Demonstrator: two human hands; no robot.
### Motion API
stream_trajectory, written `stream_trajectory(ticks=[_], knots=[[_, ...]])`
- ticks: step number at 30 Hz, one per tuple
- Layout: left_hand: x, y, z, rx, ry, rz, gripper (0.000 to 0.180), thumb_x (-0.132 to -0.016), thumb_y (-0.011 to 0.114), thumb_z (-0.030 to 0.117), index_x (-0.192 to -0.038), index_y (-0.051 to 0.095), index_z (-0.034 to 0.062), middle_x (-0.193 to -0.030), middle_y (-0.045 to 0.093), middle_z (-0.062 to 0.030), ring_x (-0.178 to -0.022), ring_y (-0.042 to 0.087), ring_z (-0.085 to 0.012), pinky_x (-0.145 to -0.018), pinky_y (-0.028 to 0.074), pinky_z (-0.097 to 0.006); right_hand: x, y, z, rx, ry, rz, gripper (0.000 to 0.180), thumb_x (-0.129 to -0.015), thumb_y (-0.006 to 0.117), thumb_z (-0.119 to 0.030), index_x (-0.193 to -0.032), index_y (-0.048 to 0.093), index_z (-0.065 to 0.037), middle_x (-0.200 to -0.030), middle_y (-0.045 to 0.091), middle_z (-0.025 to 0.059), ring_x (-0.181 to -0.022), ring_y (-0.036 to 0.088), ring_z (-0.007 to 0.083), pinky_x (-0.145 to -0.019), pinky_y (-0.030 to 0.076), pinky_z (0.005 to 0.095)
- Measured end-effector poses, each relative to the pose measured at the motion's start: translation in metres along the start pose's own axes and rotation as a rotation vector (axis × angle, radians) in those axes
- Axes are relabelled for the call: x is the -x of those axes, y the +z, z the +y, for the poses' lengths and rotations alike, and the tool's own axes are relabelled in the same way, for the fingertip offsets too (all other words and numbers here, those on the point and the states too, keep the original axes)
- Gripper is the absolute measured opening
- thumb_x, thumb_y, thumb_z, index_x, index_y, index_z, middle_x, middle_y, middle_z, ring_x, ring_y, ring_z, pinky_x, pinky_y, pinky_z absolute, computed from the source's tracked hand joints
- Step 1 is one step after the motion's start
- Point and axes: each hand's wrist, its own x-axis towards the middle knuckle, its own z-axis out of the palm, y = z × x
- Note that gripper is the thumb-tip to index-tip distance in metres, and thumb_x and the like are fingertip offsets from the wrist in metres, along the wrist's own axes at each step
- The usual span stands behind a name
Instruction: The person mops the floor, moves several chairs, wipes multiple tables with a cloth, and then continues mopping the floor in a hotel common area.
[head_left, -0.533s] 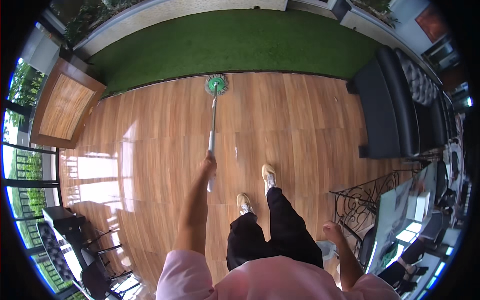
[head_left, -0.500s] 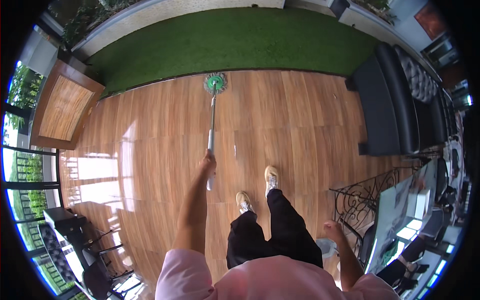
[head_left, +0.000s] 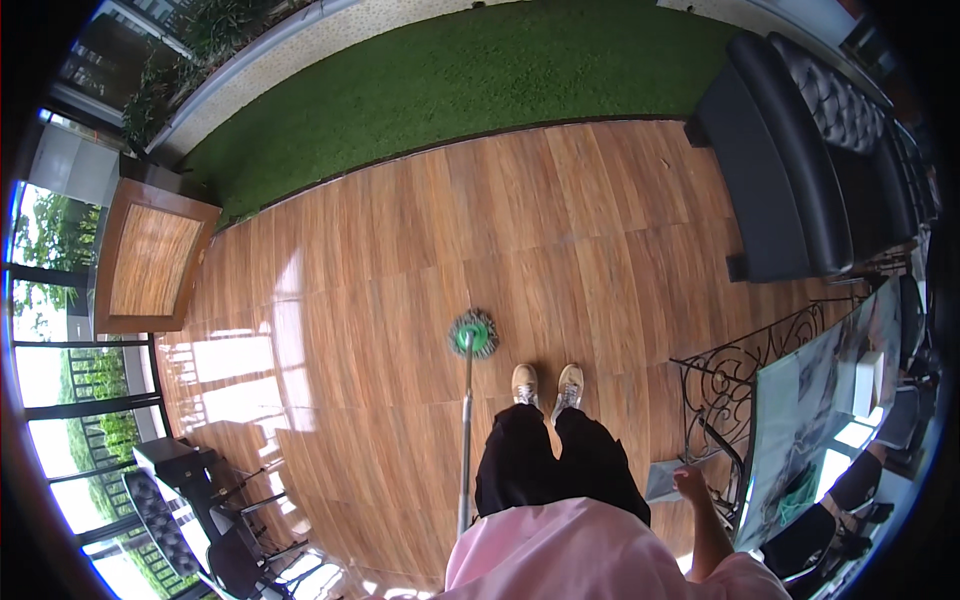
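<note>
Change noted: half a second ago the round green-and-grey mop head [head_left: 473,334] lay far out at the upper middle of the frame, close to the green turf strip [head_left: 470,70], with the left arm stretched along the handle. Now the mop head sits at frame centre, flat on the brown wood-plank floor [head_left: 400,230], just left of and slightly ahead of the two tan shoes [head_left: 546,386]. The stroke has been drawn back toward the feet, so I judge one pull across this lane of floor is finished.

The thin metal mop handle [head_left: 465,440] runs from the head straight down the frame and disappears behind the pink shirt [head_left: 560,550]. The left hand is hidden there; fingers cannot be told, though the upright handle suggests a grip out of sight.

The right hand [head_left: 690,485], lower right, hangs free beside the black wrought-iron table frame [head_left: 725,400]; fingers look loosely curled and hold nothing.

Count:
- mop: 1
- shoes: 2
- black tufted sofa [head_left: 800,150], upper right: 1
- wooden tabletop [head_left: 150,260], left edge: 1
- glass-topped surface [head_left: 810,420], right: 1
- dark chairs [head_left: 190,510], lower left: number unclear
</note>
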Motion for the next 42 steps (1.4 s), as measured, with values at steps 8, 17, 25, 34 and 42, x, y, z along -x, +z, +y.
stream_trajectory(ticks=[8, 17, 25, 34, 42], knots=[[-0.278, -0.213, 0.244, 0.418, 0.323, 0.217, 0.059, -0.105, 0.038, 0.042, -0.16, 0.022, 0.0275, -0.086, 0.069, -0.0193, -0.07, 0.07, -0.0331, -0.055, 0.055, -0.045, -0.005, 0.028, -0.083, -0.127, -0.012, -0.024, 0.024, -0.082, 0.066, -0.019, -0.094, 0.073, 0.001, -0.087, 0.073, 0.0168, -0.078, 0.071, 0.0258, -0.074, 0.056, 0.037], [-0.251, -0.109, 0.129, 0.055, 0.313, 0.259, 0.062, -0.106, 0.038, 0.038, -0.162, 0.014, 0.029, -0.091, 0.068, -0.0191, -0.061, 0.064, -0.0315, -0.052, 0.051, -0.045, 0.01, -0.003, -0.066, -0.271, 0.061, -0.035, 0.02, -0.09, 0.063, -0.008, -0.104, 0.066, 0.006, -0.087, 0.069, 0.0127, -0.072, 0.069, 0.0205, -0.071, 0.061, 0.0351], [-0.022, -0.013, -0.006, -0.107, 0.08, -0.08, 0.066, -0.105, 0.042, 0.037, -0.162, 0.013, 0.0185, -0.125, 0.058, -0.0283, -0.086, 0.068, -0.0373, -0.071, 0.055, -0.047, 0.046, 0.007, 0.019, -0.116, 0.285, -0.135, 0.018, -0.085, 0.067, -0.005, -0.102, 0.069, 0.003, -0.087, 0.072, 0.0133, -0.072, 0.07, 0.0259, -0.066, 0.058, 0.038], [-0.235, -0.212, 0.359, 0.519, 0.294, 0.093, 0.062, -0.105, 0.04, 0.044, -0.161, 0.019, 0.0286, -0.075, 0.061, -0.0107, -0.05, 0.058, -0.023, -0.043, 0.05, -0.041, -0.129, 0.108, -0.35, 0.087, -0.63, -0.288, 0.011, -0.087, 0.056, -0.007, -0.093, 0.063, 0.0, -0.082, 0.063, 0.0218, -0.079, 0.065, 0.0363, -0.069, 0.05, 0.0442], [-0.193, -0.21, 0.466, 0.677, 0.63, -0.218, 0.056, -0.1, 0.051, 0.046, -0.138, 0.06, 0.0058, -0.117, 0.07, -0.0075, -0.105, 0.063, -0.0226, -0.099, 0.046, -0.04, -0.232, 0.189, -0.537, -0.262, -0.196, -0.198, 0.036, -0.103, 0.049, -0.024, -0.137, 0.053, -0.014, -0.089, 0.071, 0.0126, -0.081, 0.072, 0.0277, -0.074, 0.058, 0.0486]])
